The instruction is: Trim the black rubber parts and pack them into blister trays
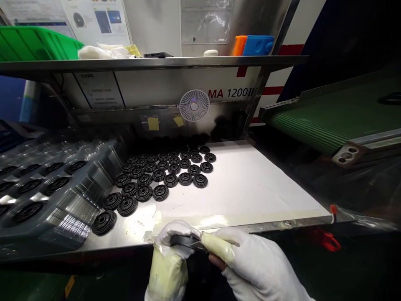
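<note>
At the table's front edge, my left hand, in a white glove with yellowish tape on the fingers, is closed around a black ribbed disc tilted on its edge. My right hand, gloved alike with one bare fingertip showing, is pinched closed against the disc's right side. A thin, blade-like sliver shows between its fingertips and the disc; most of it is hidden. Beyond my hands, several similar black discs lie flat in loose rows on the table.
Stacked clear plastic trays holding discs stand at left. A white sheet covers the table's right part. A small fan sits under the metal shelf, which bears a green bin. A green conveyor runs at right.
</note>
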The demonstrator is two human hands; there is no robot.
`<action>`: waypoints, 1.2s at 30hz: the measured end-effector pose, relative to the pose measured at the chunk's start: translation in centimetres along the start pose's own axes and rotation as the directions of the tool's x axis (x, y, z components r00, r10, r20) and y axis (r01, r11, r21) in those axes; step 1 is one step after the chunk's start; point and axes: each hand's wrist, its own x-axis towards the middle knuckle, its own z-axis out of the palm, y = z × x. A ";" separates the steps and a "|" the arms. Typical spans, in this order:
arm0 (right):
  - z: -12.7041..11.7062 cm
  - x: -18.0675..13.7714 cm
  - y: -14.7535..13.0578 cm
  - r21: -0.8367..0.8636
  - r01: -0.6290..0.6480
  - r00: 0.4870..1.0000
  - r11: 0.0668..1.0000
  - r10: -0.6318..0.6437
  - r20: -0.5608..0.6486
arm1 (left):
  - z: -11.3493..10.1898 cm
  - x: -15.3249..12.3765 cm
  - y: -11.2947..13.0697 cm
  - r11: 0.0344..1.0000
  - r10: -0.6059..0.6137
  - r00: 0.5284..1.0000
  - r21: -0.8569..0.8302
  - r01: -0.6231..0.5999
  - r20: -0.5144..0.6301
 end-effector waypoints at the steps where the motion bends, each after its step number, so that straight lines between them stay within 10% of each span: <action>1: -0.1 0.1 -0.1 -0.009 0.000 1.000 1.000 0.000 -0.005 | -0.1 0.0 0.0 1.000 -0.001 1.000 0.005 0.001 0.003; 36: 0.1 0.1 -0.3 0.037 0.005 1.000 0.999 -0.005 -0.002 | -0.2 -0.1 0.1 0.998 0.041 0.998 0.050 -0.044 0.051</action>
